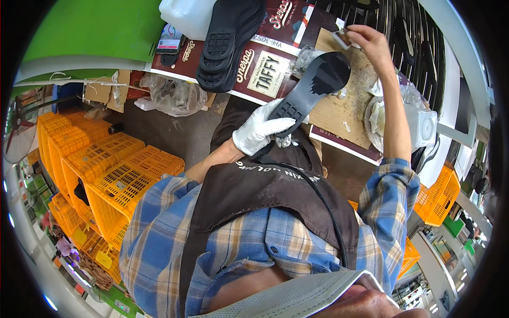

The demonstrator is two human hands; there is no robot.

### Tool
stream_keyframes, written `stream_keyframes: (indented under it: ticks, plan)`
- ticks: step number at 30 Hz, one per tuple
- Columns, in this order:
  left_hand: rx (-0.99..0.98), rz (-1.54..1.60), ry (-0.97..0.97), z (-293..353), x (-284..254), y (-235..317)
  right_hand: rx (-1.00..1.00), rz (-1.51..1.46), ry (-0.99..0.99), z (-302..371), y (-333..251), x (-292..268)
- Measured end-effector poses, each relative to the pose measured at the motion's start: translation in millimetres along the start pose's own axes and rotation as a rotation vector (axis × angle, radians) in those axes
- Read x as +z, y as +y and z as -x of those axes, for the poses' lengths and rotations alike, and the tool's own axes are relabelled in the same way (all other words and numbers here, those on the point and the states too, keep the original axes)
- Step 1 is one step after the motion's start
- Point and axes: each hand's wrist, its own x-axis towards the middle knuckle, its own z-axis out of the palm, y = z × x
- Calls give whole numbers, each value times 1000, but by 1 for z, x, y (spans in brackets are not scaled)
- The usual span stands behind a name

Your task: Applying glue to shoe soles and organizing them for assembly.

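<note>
In a white glove, my left hand (260, 127) grips a black shoe sole (313, 87) by its heel end, with the grid-patterned recess near the fingers. The forefoot of this sole carries a darker, glossy, ragged-edged patch. My bare right hand (369, 45) is beyond the sole, at the far right of the worktop, its fingers pinched on a small flat pale piece (342, 40) whose exact kind I cannot make out. A stack of black soles (225, 45) lies to the left on the worktop. Beneath the held sole is a stained cardboard sheet (344, 119).
A white plastic jug (188, 16) and a phone (169, 45) sit at the far left of the dark red printed worktop (212, 66). On the right are crumpled plastic and a clear container (424, 127), beside a black slatted rack (419, 42). Orange crates (124, 177) stand at left.
</note>
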Motion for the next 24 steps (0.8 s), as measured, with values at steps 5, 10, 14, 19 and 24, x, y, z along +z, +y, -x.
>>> stream_keyframes:
  ticks: [5,10,14,19,24]
  plan:
    - [15,50,-5,1,6,7,-142,-158,-557,5,-16,3]
    - [46,57,3,-3,10,11,-23,-261,-200,6,-29,8]
    - [24,68,-42,-8,13,13,-244,-35,-390,13,-38,14]
    - [50,102,-33,-10,17,17,-211,-161,-470,19,-51,16]
    - [8,117,-92,-7,20,25,-62,106,12,24,-62,19]
